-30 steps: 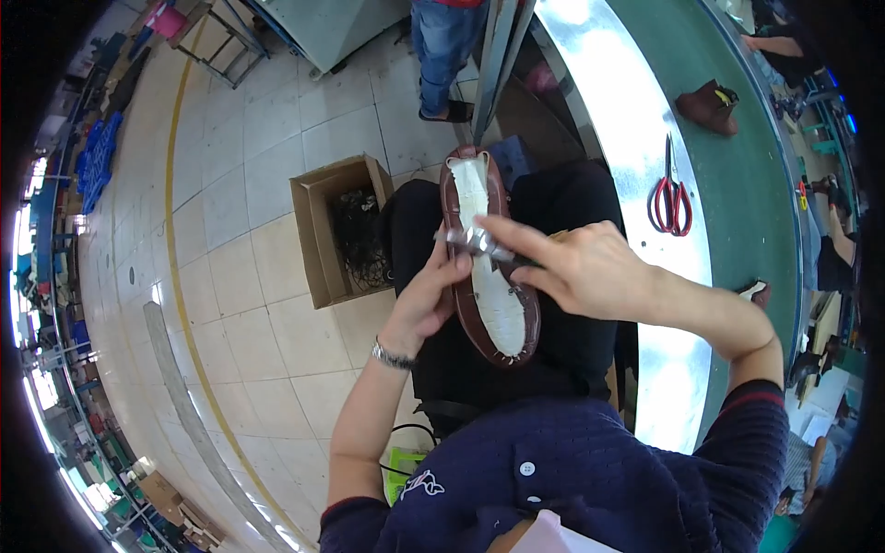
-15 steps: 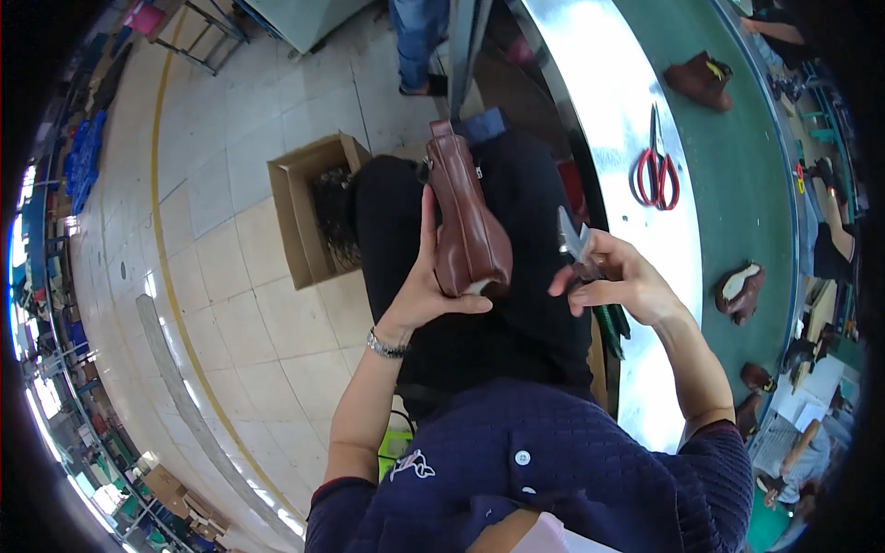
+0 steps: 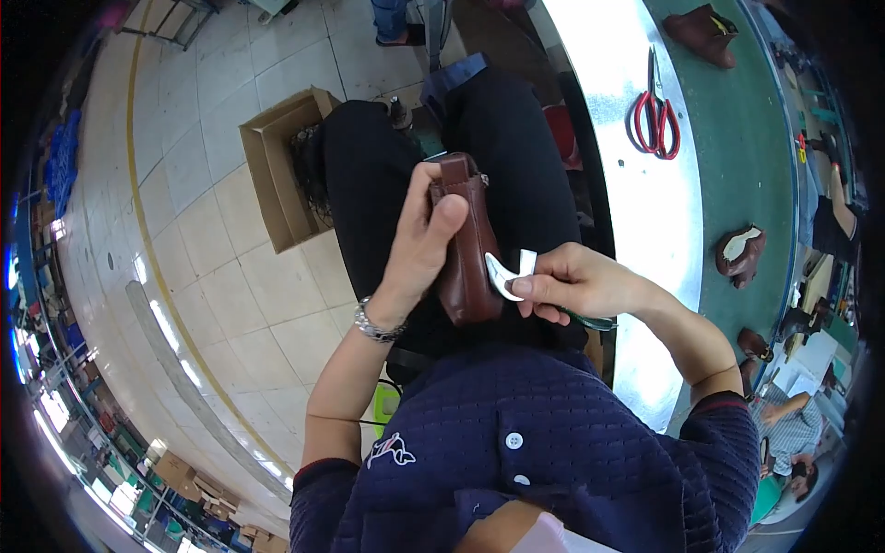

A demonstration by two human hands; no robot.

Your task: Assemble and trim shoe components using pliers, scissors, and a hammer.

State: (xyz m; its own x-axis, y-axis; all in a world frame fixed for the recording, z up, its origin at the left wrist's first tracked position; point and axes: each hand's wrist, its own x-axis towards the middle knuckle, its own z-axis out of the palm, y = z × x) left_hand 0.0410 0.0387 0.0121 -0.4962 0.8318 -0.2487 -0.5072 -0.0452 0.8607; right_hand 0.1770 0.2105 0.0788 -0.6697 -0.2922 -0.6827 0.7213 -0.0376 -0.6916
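My left hand (image 3: 419,235) is wrapped round a brown leather shoe upper (image 3: 472,267), its thumb and fingers by the tab at the far end. The upper lies above my lap, with its rounded end toward me. My right hand (image 3: 572,284) is closed on what look like small snips (image 3: 502,278). Their two prongs shine white, and one curved prong reaches the right side of the upper. The rest of the tool is hidden in my fingers.
Red-handled scissors (image 3: 654,124) lie on the metal bench edge (image 3: 645,230) at my right. Beyond it, a green belt (image 3: 714,175) carries brown uppers (image 3: 740,253). An open cardboard box (image 3: 272,184) with dark stuff inside stands on the floor at left.
The upper has come nearer to me, and my left hand has shifted from its near end to its tabbed end. My right hand has moved left, bringing the tool against the upper.
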